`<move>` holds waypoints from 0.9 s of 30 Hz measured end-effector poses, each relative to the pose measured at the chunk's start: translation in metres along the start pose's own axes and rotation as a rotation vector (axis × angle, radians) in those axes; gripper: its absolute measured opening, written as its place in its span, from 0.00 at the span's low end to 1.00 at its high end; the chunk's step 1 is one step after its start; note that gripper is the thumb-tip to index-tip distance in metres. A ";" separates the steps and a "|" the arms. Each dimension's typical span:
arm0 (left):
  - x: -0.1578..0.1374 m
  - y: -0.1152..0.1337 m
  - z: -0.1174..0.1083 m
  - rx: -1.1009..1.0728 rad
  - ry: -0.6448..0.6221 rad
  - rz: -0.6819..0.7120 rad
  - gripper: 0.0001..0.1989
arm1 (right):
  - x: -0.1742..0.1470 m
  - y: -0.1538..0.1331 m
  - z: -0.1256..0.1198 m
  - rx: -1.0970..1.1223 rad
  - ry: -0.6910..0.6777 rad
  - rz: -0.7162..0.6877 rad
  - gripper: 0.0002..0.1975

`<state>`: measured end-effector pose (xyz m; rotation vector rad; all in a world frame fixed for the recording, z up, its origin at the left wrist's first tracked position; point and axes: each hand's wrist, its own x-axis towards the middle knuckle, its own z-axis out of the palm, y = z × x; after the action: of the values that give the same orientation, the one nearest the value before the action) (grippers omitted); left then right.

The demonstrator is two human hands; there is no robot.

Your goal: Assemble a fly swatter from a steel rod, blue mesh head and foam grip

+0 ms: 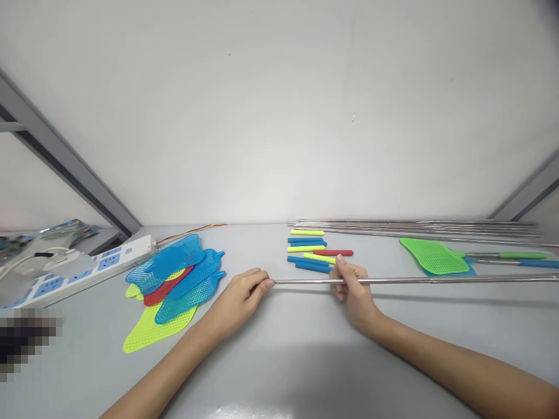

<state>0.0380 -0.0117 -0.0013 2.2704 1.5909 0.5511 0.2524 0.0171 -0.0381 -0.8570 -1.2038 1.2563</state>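
Observation:
A long metal telescopic rod point(402, 280) lies level across both hands, just above the grey table point(279, 361). Its thin left end is pinched in the fingers of my left hand point(244, 297). Farther along, my right hand point(356, 291) grips the rod with its thumb on top. Right behind that hand lie several coloured handle sleeves, among them a red one point(343, 252), a yellow one point(307, 232) and a blue one point(312, 266). Left of my left hand is a loose pile of mesh fly swatter heads, with blue point(187, 299), red point(163, 289) and yellow point(159, 329) ones overlapping.
Several more metal rods point(414, 228) lie along the wall at the back. Swatters with a green mesh head point(432, 256) and green and blue handles rest at the right. A white power strip point(105, 265) with a plugged-in adapter stands at the left, beside thin wires point(187, 231).

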 end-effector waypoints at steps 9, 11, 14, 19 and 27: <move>0.001 -0.002 0.000 -0.019 0.020 -0.015 0.15 | 0.004 0.001 0.000 0.114 0.027 0.010 0.24; 0.001 -0.002 -0.001 -0.027 0.022 -0.016 0.14 | 0.004 0.002 0.000 0.129 0.026 0.027 0.23; 0.000 0.000 -0.001 -0.040 0.017 -0.011 0.14 | 0.005 0.002 0.000 0.144 0.028 0.049 0.23; -0.002 0.004 -0.001 -0.064 0.002 0.011 0.14 | 0.005 0.001 0.000 0.153 0.025 0.073 0.23; -0.003 0.003 -0.002 -0.083 0.011 0.037 0.13 | 0.006 0.000 0.002 0.148 0.026 0.085 0.22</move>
<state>0.0385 -0.0152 0.0009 2.2437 1.5044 0.6277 0.2499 0.0222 -0.0368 -0.8196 -1.0493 1.3809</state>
